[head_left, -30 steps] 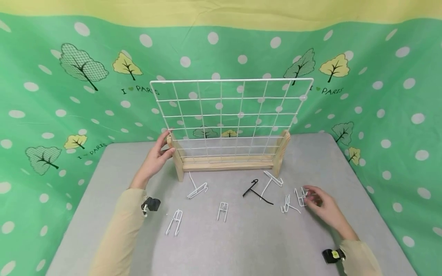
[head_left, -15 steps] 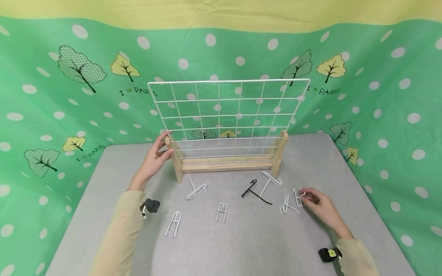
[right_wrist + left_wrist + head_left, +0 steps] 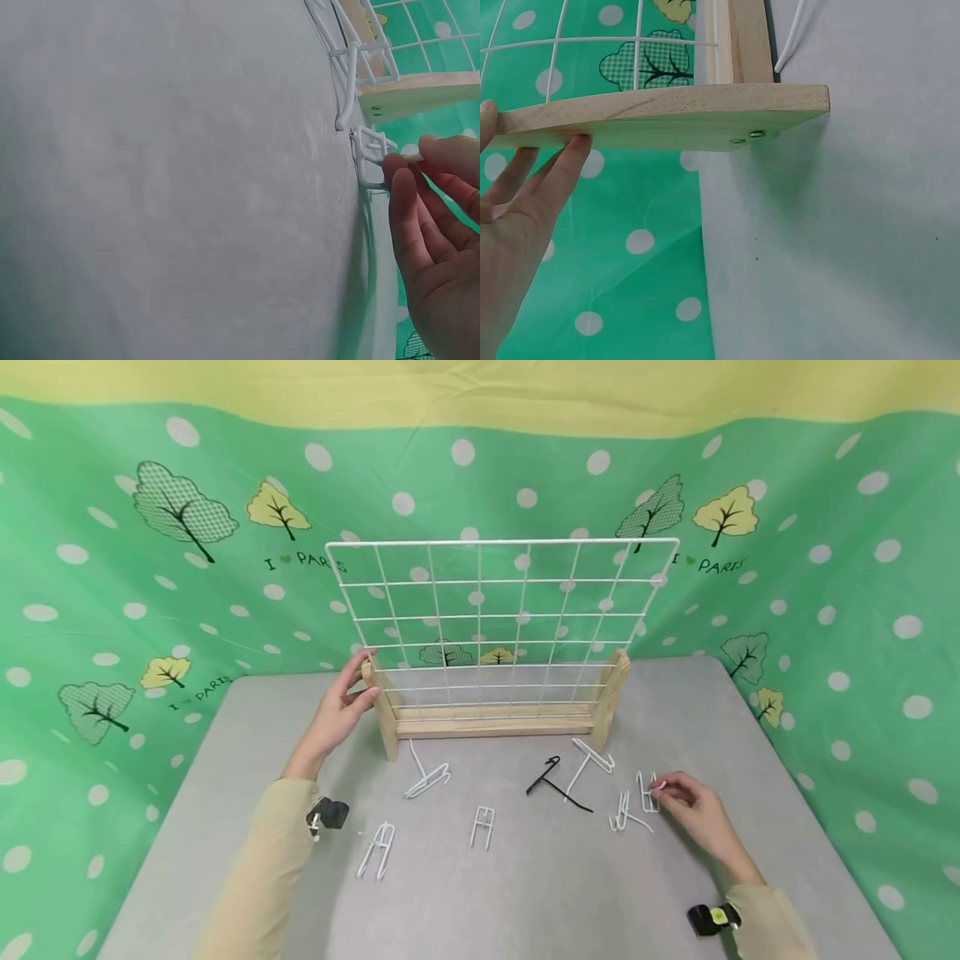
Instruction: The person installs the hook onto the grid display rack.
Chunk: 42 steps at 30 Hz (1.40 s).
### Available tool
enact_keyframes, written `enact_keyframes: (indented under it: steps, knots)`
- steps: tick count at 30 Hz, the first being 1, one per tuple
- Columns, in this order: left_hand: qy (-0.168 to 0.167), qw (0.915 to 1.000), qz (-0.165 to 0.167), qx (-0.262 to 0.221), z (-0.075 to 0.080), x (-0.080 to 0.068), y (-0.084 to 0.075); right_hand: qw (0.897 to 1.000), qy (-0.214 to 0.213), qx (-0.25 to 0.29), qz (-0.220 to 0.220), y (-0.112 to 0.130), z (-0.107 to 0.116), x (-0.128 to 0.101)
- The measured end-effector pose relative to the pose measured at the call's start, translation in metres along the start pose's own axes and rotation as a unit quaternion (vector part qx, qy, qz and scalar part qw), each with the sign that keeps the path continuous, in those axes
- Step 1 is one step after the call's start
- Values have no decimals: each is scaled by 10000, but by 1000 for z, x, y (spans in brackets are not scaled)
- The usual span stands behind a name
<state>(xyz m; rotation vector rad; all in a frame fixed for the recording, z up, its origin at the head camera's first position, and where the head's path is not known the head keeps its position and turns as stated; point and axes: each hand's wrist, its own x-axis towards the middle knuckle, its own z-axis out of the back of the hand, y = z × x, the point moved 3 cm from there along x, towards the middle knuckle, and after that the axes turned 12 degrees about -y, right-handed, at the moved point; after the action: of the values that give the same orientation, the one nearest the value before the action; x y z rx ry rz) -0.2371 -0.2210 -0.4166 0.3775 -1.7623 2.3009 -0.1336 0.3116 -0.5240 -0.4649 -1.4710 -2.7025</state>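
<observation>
A white wire grid rack (image 3: 495, 582) stands on a wooden base (image 3: 495, 724) at the back of the table. My left hand (image 3: 335, 714) holds the rack's left wooden side piece (image 3: 667, 112); its fingers touch the outer face and its thumb lies by the edge. At the right, my right hand (image 3: 699, 810) pinches the prong of a white wire hook (image 3: 369, 159) between thumb and fingertip. The hook's frame is low over the table, and I cannot tell if it touches. Another white hook (image 3: 624, 812) lies just left of it.
Several more hooks lie before the rack: a black hook (image 3: 555, 782), a white hook (image 3: 592, 757) behind it, a white hook (image 3: 429, 779) near the left foot, and two more nearer me. A green patterned cloth (image 3: 480, 485) hangs behind the grey table (image 3: 555, 893).
My right hand has shifted slightly left and now pinches the white hook's prong, and the hook has turned a little. The left hand keeps its place on the rack.
</observation>
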Motion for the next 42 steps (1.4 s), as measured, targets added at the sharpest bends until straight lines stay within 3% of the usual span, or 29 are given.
enact_keyframes:
  steps: [3,8,19,25,30,32,37,42]
  knots:
    - [-21,10000,-13,90,1,3,10,9998,-83,196,42,3,0,1]
    - [-54,9998,-90,150,4,2,13,9974,-53,679,242,4,-3,0]
    - [-84,9996,-97,254,3,-2,16,9965,-657,305,415,8,-3,4]
    - [-148,9995,-66,269,3,-1,17,9953,-698,394,538,14,-5,9]
    - [-176,9995,-170,175,2,2,16,9923,-807,702,627,21,-5,14]
    - [-143,9997,-152,130,1,1,8,9915,-864,777,591,32,-3,15]
    - [-76,9999,-36,146,-1,-4,-14,9910,-931,886,380,32,-1,15]
    - [-125,9998,15,131,0,-1,1,9883,-989,1097,371,24,-2,18]
